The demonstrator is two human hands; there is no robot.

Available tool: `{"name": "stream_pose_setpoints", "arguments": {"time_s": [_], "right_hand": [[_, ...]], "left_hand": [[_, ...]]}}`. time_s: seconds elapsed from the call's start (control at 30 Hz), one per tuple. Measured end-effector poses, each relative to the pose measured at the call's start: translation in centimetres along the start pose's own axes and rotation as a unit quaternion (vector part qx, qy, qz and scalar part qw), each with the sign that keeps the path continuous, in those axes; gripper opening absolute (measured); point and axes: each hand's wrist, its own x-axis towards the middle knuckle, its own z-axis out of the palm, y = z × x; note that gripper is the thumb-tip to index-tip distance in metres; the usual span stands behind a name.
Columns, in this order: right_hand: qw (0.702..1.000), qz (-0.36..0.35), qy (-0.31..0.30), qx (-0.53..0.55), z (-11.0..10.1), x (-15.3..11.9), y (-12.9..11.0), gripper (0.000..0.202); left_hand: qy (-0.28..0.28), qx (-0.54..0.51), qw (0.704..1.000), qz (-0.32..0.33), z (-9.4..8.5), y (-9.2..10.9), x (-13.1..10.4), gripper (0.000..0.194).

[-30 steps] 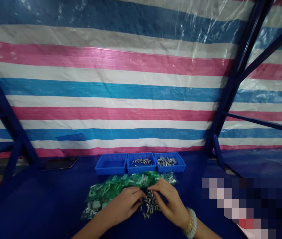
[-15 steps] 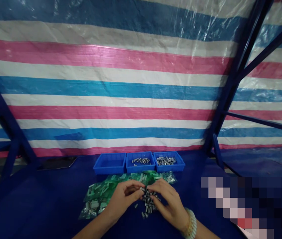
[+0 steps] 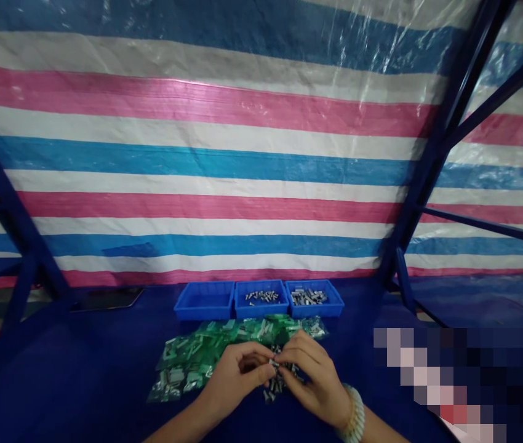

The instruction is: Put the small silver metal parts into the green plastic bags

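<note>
My left hand (image 3: 238,378) is closed in a pinch around a small silver screw (image 3: 274,363) at its fingertips. Thumb and fingers of my right hand (image 3: 314,378) come together at the same spot, almost touching the left fingertips; whatever they grip is too small to make out. Beneath both hands lies a loose pile of small metal screws (image 3: 276,389), partly covered by the fingers. Behind and to the left, green-tinted clear plastic bags (image 3: 183,360) hold many small metal parts. A pale beaded bracelet circles my right wrist.
Three blue bins stand in a row at the back: the left bin (image 3: 205,299) has nothing visible in it, the middle bin (image 3: 261,307) holds screws, the right bin (image 3: 315,307) short metal pieces. A dark flat device (image 3: 109,299) lies left. Blue posts (image 3: 409,227) frame the table.
My left hand has moved slightly right and down, bringing its fingertips against the right hand's over the pile. The screw now shows between them.
</note>
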Motion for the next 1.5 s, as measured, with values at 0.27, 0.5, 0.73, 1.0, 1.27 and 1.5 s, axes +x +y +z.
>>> {"name": "stream_pose_setpoints", "arguments": {"time_s": [0.27,0.5,0.73,1.0,1.27,1.5], "right_hand": [[0.999,0.041,-0.019,-0.008,0.1,0.2,-0.2,0.007],[0.991,0.046,-0.124,0.003,0.2,0.4,-0.5,0.014],[0.997,0.056,-0.058,0.001,-0.1,0.4,0.3,0.018],[0.998,0.052,-0.027,-0.016,-0.3,0.4,0.7,0.019],[0.997,0.057,-0.014,-0.04,-0.3,0.2,0.8,0.027],[0.997,0.061,-0.029,-0.028,-0.8,0.3,0.6,0.028]], "left_hand": [[0.034,0.028,0.998,0.036,0.9,0.2,-0.4,0.023],[0.094,0.171,0.97,0.144,0.7,1.1,-0.2,0.009],[0.157,0.389,0.862,0.286,-3.1,3.9,6.2,0.01],[0.21,0.482,0.817,0.236,-7.1,1.0,6.9,0.036],[0.201,0.56,0.787,0.166,-11.3,0.0,4.5,0.016],[0.193,0.584,0.772,0.164,-10.1,0.5,4.1,0.015]]}}
